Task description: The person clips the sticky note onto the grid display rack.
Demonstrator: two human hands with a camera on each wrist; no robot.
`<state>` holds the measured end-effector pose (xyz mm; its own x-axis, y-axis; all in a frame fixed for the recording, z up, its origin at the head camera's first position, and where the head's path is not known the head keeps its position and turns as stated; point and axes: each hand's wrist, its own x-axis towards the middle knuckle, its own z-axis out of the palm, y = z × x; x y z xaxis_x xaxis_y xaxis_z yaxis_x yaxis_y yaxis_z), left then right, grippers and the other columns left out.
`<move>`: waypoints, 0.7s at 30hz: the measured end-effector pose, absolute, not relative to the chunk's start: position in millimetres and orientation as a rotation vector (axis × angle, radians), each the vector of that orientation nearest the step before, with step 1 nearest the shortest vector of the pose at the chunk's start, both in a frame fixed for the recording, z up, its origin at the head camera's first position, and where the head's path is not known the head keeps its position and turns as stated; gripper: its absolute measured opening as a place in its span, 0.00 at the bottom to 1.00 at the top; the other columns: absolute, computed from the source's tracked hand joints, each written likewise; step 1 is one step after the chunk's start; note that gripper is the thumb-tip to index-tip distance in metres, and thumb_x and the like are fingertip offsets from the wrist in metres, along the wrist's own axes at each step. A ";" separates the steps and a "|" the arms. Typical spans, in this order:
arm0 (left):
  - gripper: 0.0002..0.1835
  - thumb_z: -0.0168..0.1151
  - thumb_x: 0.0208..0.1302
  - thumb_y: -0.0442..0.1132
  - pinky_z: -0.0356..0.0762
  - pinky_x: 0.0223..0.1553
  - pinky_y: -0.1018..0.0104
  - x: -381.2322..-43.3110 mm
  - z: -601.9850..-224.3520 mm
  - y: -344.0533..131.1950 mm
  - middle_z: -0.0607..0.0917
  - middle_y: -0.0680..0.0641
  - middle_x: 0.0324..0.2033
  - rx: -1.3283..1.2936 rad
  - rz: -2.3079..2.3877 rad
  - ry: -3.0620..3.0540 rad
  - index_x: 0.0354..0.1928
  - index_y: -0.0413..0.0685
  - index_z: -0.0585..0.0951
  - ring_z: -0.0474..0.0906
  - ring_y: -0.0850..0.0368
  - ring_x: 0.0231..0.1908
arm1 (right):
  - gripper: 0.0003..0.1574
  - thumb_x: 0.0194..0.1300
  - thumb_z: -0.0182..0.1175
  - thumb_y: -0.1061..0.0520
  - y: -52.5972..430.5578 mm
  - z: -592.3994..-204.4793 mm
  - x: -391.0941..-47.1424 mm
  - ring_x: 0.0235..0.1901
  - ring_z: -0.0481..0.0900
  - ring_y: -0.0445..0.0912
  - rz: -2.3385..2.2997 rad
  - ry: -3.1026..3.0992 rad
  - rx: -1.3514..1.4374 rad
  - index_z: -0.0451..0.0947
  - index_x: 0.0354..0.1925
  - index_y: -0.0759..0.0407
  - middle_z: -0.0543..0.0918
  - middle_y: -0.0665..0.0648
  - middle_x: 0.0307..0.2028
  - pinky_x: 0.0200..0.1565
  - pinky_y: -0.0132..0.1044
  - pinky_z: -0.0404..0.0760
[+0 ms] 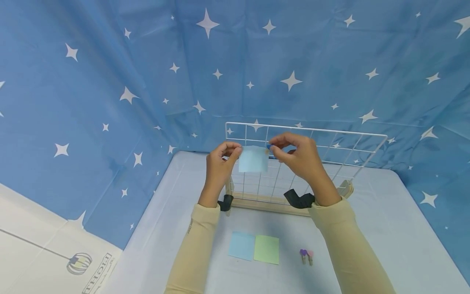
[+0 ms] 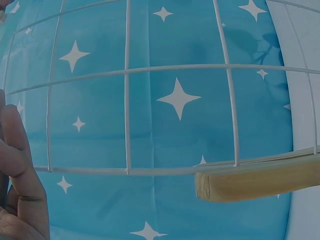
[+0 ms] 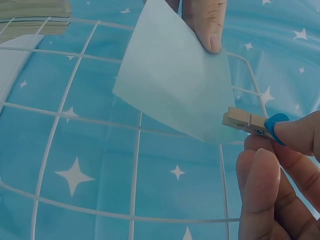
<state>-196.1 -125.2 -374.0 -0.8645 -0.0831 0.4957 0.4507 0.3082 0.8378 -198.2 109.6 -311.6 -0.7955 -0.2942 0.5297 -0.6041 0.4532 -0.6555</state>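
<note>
A light blue sheet of paper [image 1: 253, 159] is held up against the white wire grid [image 1: 306, 131]. My left hand [image 1: 221, 162] pinches its upper left corner between thumb and fingers; in the left wrist view only part of that hand [image 2: 20, 175] shows, at the left edge. At the paper's upper right corner, my right hand [image 1: 302, 154] pinches a small wooden clothespin [image 3: 245, 120] by its blue-topped end. The clothespin's tip overlaps the paper's edge in the right wrist view; whether it bites on paper or wire I cannot tell.
On the white table [image 1: 158, 245] lie a blue paper square [image 1: 242, 245], a green one [image 1: 266, 249], and two clothespins, one purple-topped [image 1: 303, 255] and one pink-topped [image 1: 310, 257]. The grid stands in a wooden base [image 1: 269, 206]. A blue star-patterned cloth [image 1: 235, 53] hangs behind.
</note>
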 end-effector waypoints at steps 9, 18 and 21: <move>0.11 0.67 0.79 0.45 0.75 0.39 0.63 -201.3 -373.3 -122.3 0.90 0.45 0.37 -0.311 -1.580 -2.108 0.48 0.44 0.89 0.85 0.52 0.40 | 0.06 0.71 0.68 0.69 105.0 -305.7 -198.3 0.37 0.87 0.55 1.234 -2.308 0.774 0.89 0.46 0.66 0.91 0.62 0.38 0.31 0.23 0.79; 0.12 0.69 0.77 0.45 0.76 0.40 0.63 -204.4 -371.5 -121.2 0.90 0.45 0.38 -0.283 -1.599 -2.094 0.49 0.44 0.89 0.84 0.52 0.40 | 0.05 0.70 0.70 0.69 100.6 -303.2 -198.9 0.36 0.88 0.56 1.148 -2.274 0.764 0.89 0.44 0.67 0.91 0.63 0.39 0.31 0.29 0.79; 0.12 0.69 0.77 0.45 0.77 0.41 0.62 -205.2 -371.4 -120.3 0.90 0.45 0.38 -0.276 -1.598 -2.093 0.48 0.44 0.90 0.83 0.52 0.40 | 0.05 0.70 0.69 0.69 99.1 -302.9 -199.2 0.34 0.88 0.56 1.135 -2.264 0.767 0.89 0.44 0.67 0.91 0.63 0.38 0.28 0.31 0.78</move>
<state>-205.2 -120.3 -371.4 -0.8599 -0.1312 0.4933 0.4413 0.2945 0.8476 -199.2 99.1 -302.9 -0.7218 -0.2625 0.6404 -0.6701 0.4963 -0.5519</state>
